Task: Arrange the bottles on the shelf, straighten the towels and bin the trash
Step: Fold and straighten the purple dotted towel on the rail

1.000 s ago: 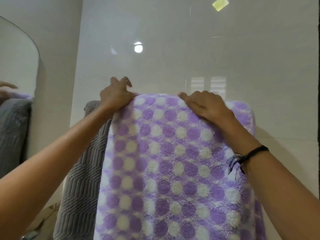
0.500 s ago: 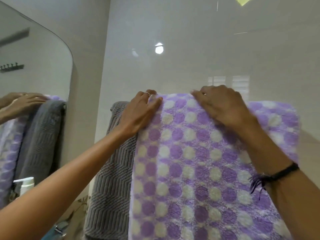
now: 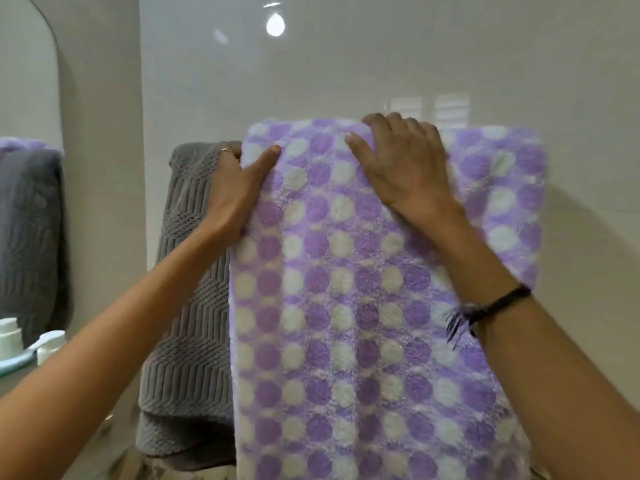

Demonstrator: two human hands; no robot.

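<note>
A purple towel with white dots hangs over a rail against the glossy wall, filling the middle of the view. My left hand grips its upper left edge, thumb on the front and fingers behind. My right hand lies flat with fingers curled over the towel's top fold. A grey ribbed towel hangs just left of the purple one, touching it. The rail itself is hidden under the towels.
A mirror on the left wall reflects both towels. White bottles stand on a pale shelf at the lower left. The tiled wall is close behind the towels.
My view has shifted, so the towels sit further right and nearer. My left hand has slid down onto the purple towel's left edge. My right hand stays on the top fold.
</note>
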